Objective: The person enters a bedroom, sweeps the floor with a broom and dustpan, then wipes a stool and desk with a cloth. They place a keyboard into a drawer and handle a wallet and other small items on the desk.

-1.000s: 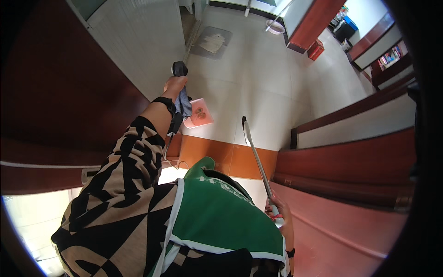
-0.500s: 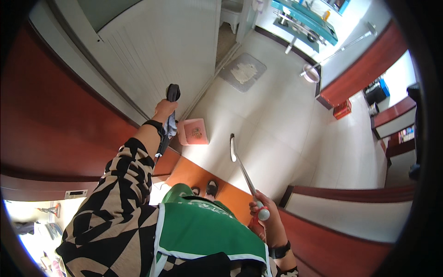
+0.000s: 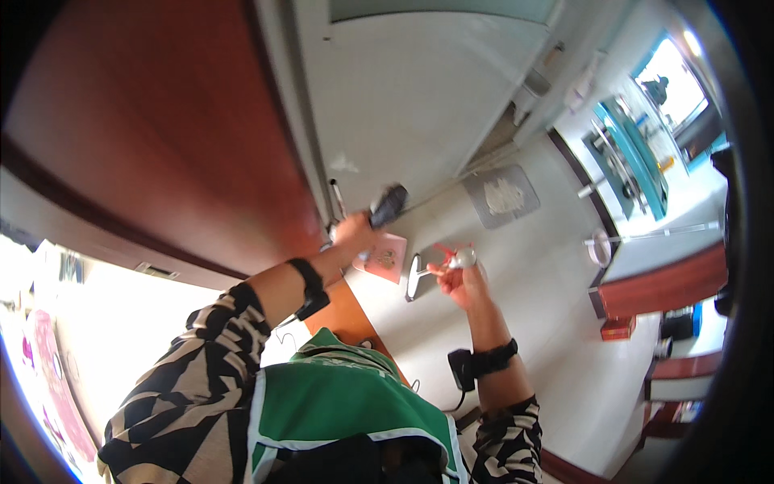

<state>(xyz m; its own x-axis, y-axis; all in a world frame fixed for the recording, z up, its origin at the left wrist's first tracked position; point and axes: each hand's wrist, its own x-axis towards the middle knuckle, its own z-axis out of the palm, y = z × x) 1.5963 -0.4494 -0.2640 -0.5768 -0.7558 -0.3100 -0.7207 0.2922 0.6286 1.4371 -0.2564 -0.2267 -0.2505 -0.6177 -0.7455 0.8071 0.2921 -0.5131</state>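
1. Left hand (image 3: 355, 232): the fingers are clasped on a dark object (image 3: 389, 205). Motion blur prevents closer identification. The object points away from the body, toward the pale door (image 3: 427, 89); this grip apparently leaves its far end unobstructed.

2. Right hand (image 3: 463, 284): the fingers are curled around the upper end of a pole (image 3: 463, 258), just below its pale, rounded tip. A red loop (image 3: 444, 249) is located at this end, presumably for hanging or carrying.

3. Pole position: the shaft slants down and away, so it appears strongly foreshortened. Its flat white head (image 3: 414, 276) is low, over the floor (image 3: 532, 315). The high grip probably lets the head reach floor level without stooping. Contact between head and floor cannot be confirmed.

4. Pink container (image 3: 393, 244): it is located at floor level between the left hand and the pole head, near the door side. This placement likely keeps it within reach and off the central walkway.

5. Surroundings: a grey mat (image 3: 476, 188) lies farther off beside the doorway, presumably to catch wet or dirt. A teal counter (image 3: 642, 165) is mounted along the far wall. A pink basin (image 3: 597, 249) is located near that wall.
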